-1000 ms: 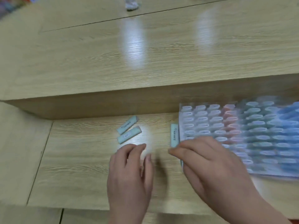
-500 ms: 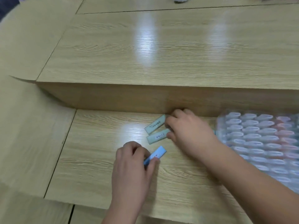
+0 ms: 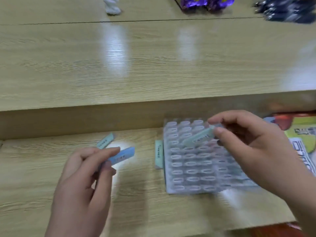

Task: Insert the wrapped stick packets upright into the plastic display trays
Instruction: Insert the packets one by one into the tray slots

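So the right hand [image 3: 248,146] is pinching a pale green stick packet [image 3: 199,136] by its far end, thumb and index fingers [image 3: 222,118] curling round it. It's hovering over the back rows of the clear plastic tray [image 3: 166,185]. The thing to watch is that the packet is lying nearly flat, with its long axis slanting from lower left up to the right, and the free end is pointing toward the tray's left side. My guess is it needs tipping so that free end points down into one of the oval slots, which run left to right.

The left hand [image 3: 89,177] is gripping a blue packet [image 3: 122,156] between thumb and fingers [image 3: 109,151], also slanting, and it's sitting well left of the tray. The right hand is clearly the nearer one, so I'd say it's going first.

Two more green packets are waiting on the desk [image 3: 51,159]. One [image 3: 105,141] is lying just behind the left hand, and the other [image 3: 158,154] is lying lengthwise right against the tray's left edge.

Each packet is showing a small dark printed label, but it's too blurry to read. A colourful printed pack [image 3: 301,134] right of the tray has big lettering, and I can't make that out either.
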